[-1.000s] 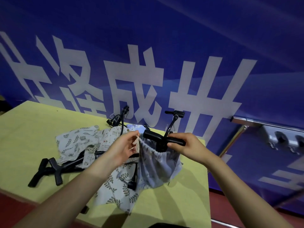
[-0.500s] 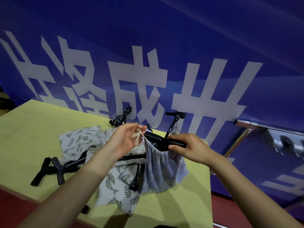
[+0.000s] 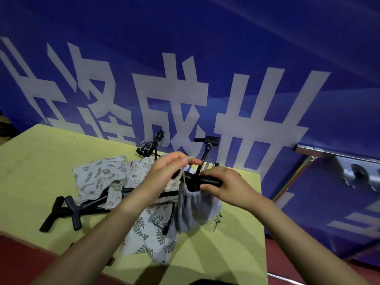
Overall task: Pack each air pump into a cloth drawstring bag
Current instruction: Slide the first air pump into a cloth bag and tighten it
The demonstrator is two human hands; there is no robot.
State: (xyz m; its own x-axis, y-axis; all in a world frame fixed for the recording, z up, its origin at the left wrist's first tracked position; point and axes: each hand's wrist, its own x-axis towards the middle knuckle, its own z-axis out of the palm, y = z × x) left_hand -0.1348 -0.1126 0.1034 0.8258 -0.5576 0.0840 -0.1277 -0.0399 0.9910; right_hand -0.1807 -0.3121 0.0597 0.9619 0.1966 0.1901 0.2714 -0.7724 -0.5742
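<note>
The left hand (image 3: pixel 164 173) pinches the pale drawstring (image 3: pixel 183 175) of a grey cloth bag (image 3: pixel 193 210) and draws it up and to the left, so the bag's mouth is gathered into tight pleats. The right hand (image 3: pixel 224 186) is clenched around the black handle (image 3: pixel 207 179) of the air pump, which sticks out of the gathered mouth; the pump's body is down inside the bag and hidden by the cloth. The bag hangs between the two hands, just above the yellow-green counter (image 3: pixel 41 161). A thin black hose with a nozzle head (image 3: pixel 207 140) rises behind the hands.

On the counter to the left lie several leaf-printed cloth bags (image 3: pixel 98 173), flat and overlapping, with one more (image 3: pixel 150 239) spread beneath the held bag. Two more pumps (image 3: pixel 67 212) lie side by side at the left, partly under the cloth, their T-shaped handles toward the near edge. A few small metal needles (image 3: pixel 217 221) rest on the counter just right of the held bag. A blue banner (image 3: pixel 205 58) with large white characters fills the background.
</note>
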